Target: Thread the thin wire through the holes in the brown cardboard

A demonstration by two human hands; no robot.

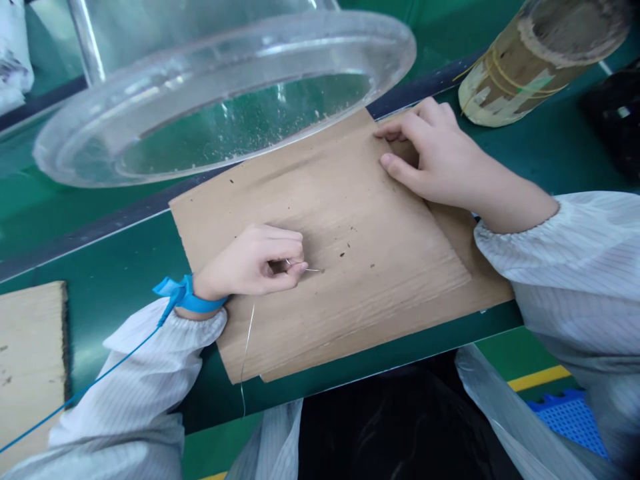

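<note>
Pinching a bit of thin silvery wire (313, 270) here, with the left hand (255, 260): thumb and fingertips are closed on it, and a short straight end pokes out just above the cardboard. Another thin silvery strand (249, 333) hangs from under that hand, crossing the cardboard's near edge and the green tabletop (125, 267). Can't tell if it's all one length, since the fingers hide the middle.

Right hand (435, 153) is on the far right side of the top flat brown cardboard sheet (330, 200), thumb and forefinger bent and spread apart, not clamped on anything. Can't really see what the tucked fingers are up to. A second brown cardboard sheet (480, 273) sticks out underneath, and dark specks are scattered over the top one.

Left wrist wears a bright blue strap (203, 305) with a thin blue cord (120, 363) running off lower left. Overhead there's a big clear round plastic rim (75, 147), kinda dusty. Far right, a thick brown cardboard tube (520, 73) wrapped in yellow bands, and over on the left a pale flat board (30, 347).
</note>
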